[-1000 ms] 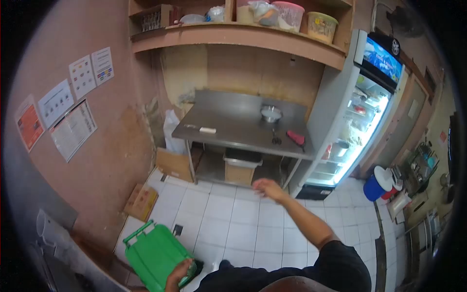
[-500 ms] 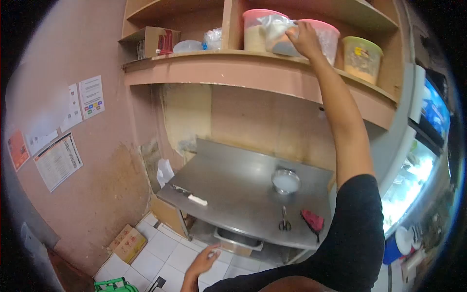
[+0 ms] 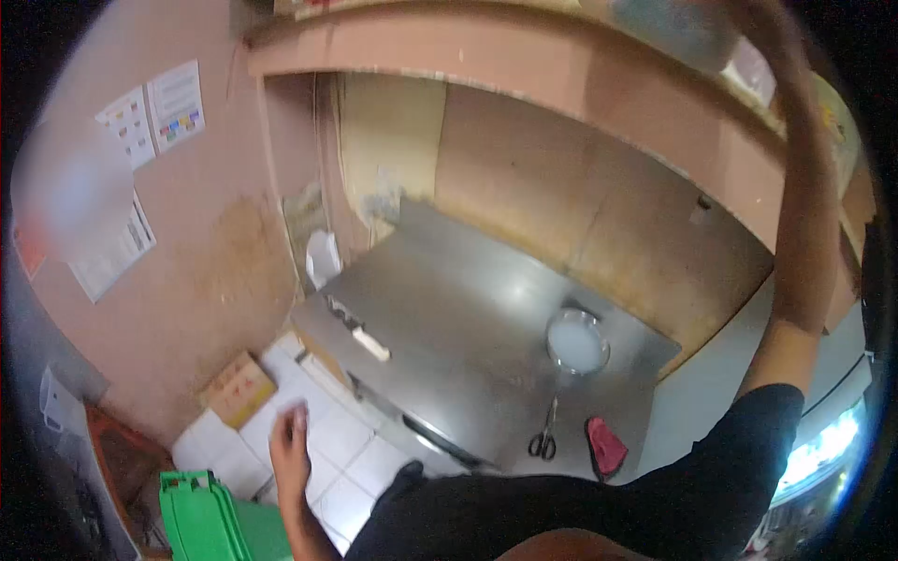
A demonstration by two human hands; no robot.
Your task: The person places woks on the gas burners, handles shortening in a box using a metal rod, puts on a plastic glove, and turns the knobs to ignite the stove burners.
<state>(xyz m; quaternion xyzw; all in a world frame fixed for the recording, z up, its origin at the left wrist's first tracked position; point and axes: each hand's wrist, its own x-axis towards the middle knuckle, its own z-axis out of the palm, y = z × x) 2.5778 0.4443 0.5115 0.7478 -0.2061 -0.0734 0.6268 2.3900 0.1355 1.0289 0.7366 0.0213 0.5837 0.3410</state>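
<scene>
My right hand [image 3: 772, 33] is raised at the top right, blurred and partly cut off by the frame, closed on a plastic bag [image 3: 683, 30] at the shelf's front edge. My left hand [image 3: 292, 449] hangs low over the floor, its fingers loosely bent and apart, with nothing seen in it. On the steel table [image 3: 449, 309] between the arms are a knife with a white handle [image 3: 371, 344], a metal bowl with whitish contents [image 3: 577, 343], black-handled scissors [image 3: 543, 442] and a pink cloth item [image 3: 607, 447].
A wooden shelf [image 3: 524, 56] spans the top, with a tub [image 3: 837, 122] at its right end. Down at the left are a green bin [image 3: 210, 519] and a cardboard box [image 3: 238, 388]. A lit fridge [image 3: 823, 449] stands at the right. Papers [image 3: 175, 103] hang on the left wall.
The view has come closer to the table. My right hand rose from above the floor to the shelf and took hold of the bag. My left hand left the green bin.
</scene>
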